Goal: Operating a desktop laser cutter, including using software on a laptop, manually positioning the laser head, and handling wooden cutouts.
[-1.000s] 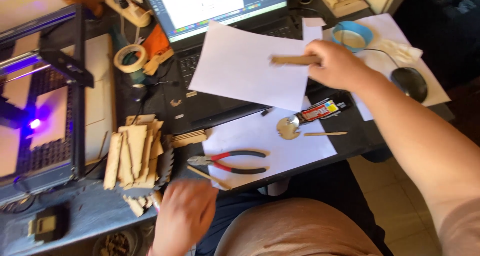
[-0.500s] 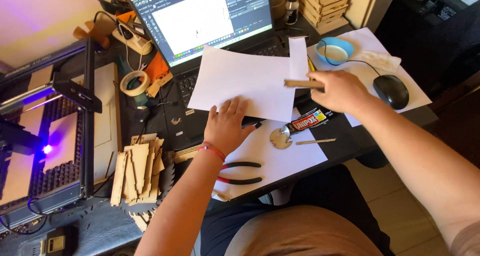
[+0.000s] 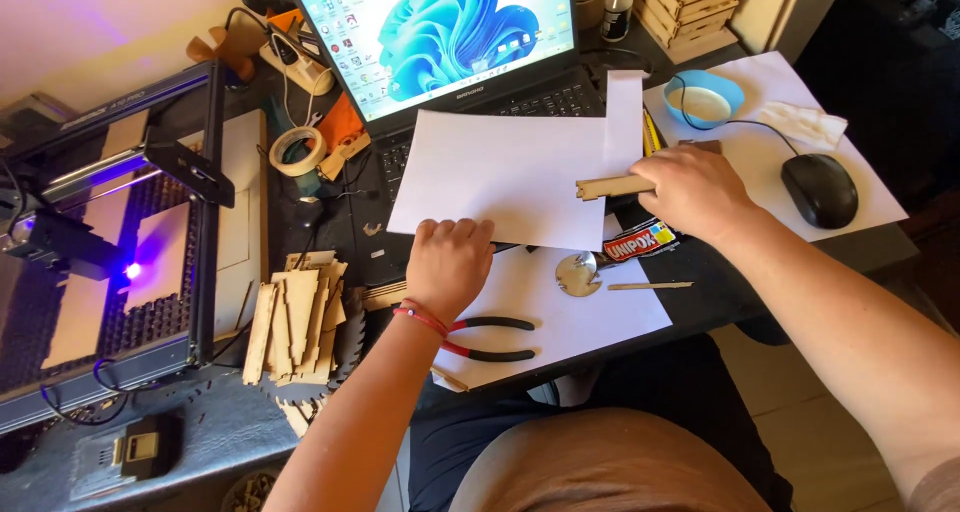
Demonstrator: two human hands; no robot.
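Note:
My right hand [image 3: 692,190] grips a flat wooden strip [image 3: 610,186] and holds it over a white sheet of paper [image 3: 500,177] that lies across the laptop keyboard [image 3: 560,100]. My left hand [image 3: 447,262], with a red cord at the wrist, rests with curled fingers on the near edge of that sheet. A glue tube [image 3: 640,242] lies just below my right hand. Red-handled pliers [image 3: 490,338] lie on a second white sheet [image 3: 590,322] below my left hand.
A pile of cut wooden pieces [image 3: 297,327] lies left of my left hand. A laser engraver [image 3: 110,242] with a violet light fills the left side. A roll of tape [image 3: 298,150], a blue bowl [image 3: 703,99], a mouse [image 3: 818,188] and stacked wooden parts [image 3: 690,7] stand around the laptop.
My left hand came up from the desk's near edge to the white sheet and now curls on its lower edge. The view moved closer. The laptop screen now shows a blue wallpaper.

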